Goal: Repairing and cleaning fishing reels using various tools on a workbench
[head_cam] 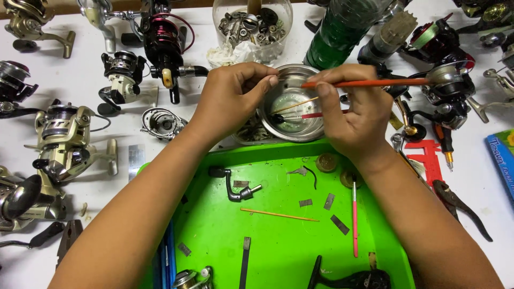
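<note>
Right hand [356, 120] pinches a thin orange-handled brush [369, 83], left hand [233, 93] pinches something unseen over the round steel bowl [289, 101]; judged risk: small part slipping beneath the left pinch into bowl.

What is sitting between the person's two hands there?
In the head view, a round metal bowl lies between the left hand and right hand, with thin sticks resting inside it.

You are looking straight down at a white worktop [91, 160] that fills nearly the whole view. Its surface is flat, matte and scuffed with small dark specks. Light falls evenly from above, casting only soft, short shadows. Along the top left edge runs a narrow brown strip [64, 8], likely wood.
</note>
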